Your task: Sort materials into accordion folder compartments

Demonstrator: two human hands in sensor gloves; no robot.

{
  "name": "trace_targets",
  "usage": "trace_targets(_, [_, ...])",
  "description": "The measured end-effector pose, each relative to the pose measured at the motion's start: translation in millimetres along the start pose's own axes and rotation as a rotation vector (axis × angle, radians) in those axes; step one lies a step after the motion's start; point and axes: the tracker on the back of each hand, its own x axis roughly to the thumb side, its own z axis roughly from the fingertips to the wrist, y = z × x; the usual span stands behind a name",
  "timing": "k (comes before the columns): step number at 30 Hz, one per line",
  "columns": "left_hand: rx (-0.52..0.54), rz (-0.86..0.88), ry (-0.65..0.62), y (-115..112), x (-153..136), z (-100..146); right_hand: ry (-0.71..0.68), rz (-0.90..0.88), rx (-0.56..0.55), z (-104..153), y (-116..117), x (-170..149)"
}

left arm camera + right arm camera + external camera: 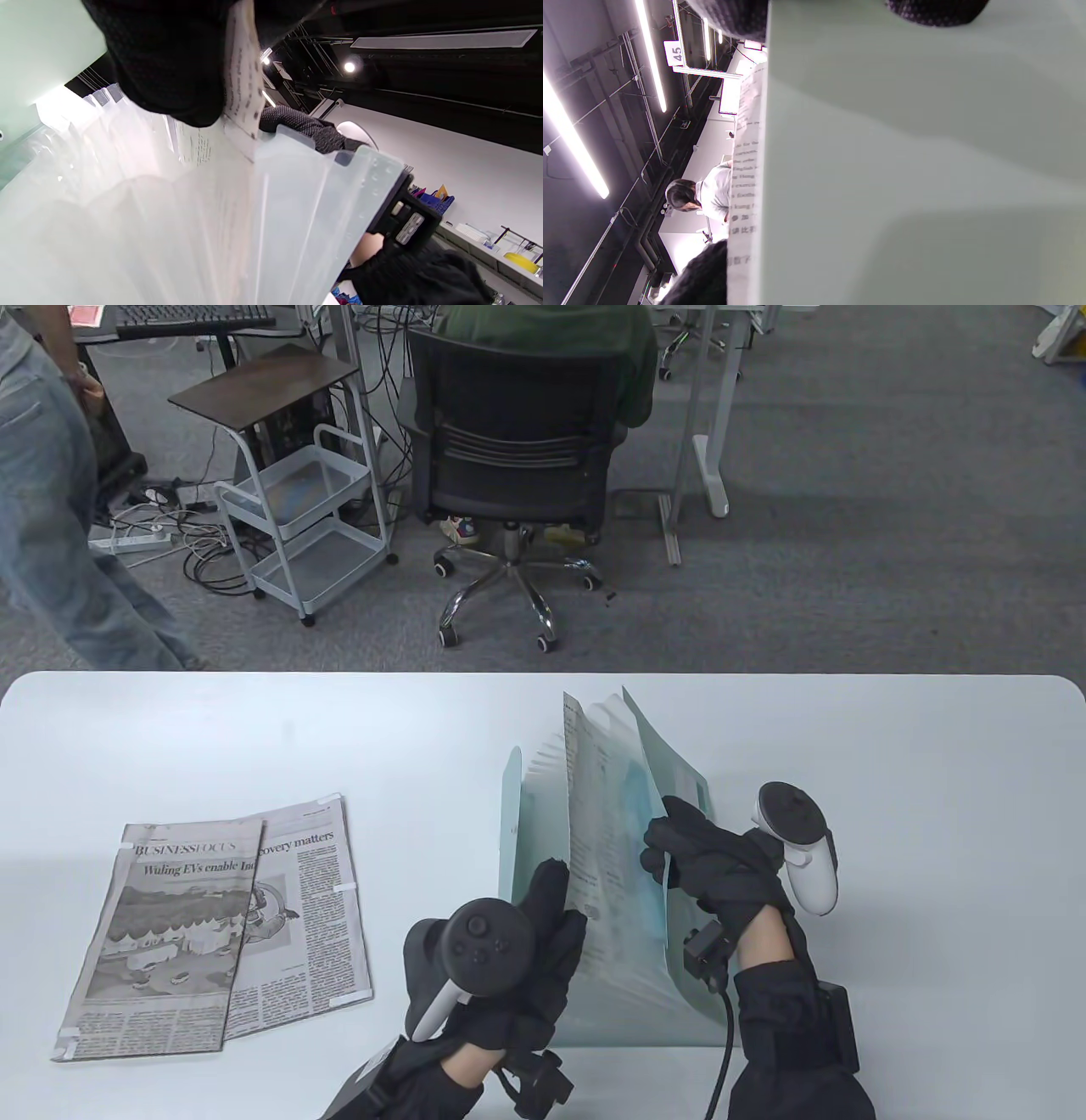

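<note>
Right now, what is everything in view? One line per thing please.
accordion folder: one, pale green translucent, standing fanned open on the table, right of centre
printed sheet: one, white with text, upright among the folder's compartments
newspaper clippings: two, grey print, overlapping flat on the table's left
table: one, white
office chair: one, black, occupied, beyond the table
cart: one, white, left of the chair
left hand: black glove, touching the sheet
right hand: black glove, gripping the folder's cover

Translucent glossy plastic folder (pixel 670 780), matt newsprint clippings (pixel 221 933), smooth white table (pixel 891 780).
</note>
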Motion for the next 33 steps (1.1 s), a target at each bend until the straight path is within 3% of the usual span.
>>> trace_targets(18, [-0.047, -0.095, -0.014, -17.2, 3.6, -1.9, 0.001, 0.001, 0.004, 0.0, 0.3, 0.1])
trace_targets(33, [-0.057, 0.036, 0.070, -6.7, -3.7, -9.1, -0.008, -0.017, 0.002, 0.7, -2.1, 0.5])
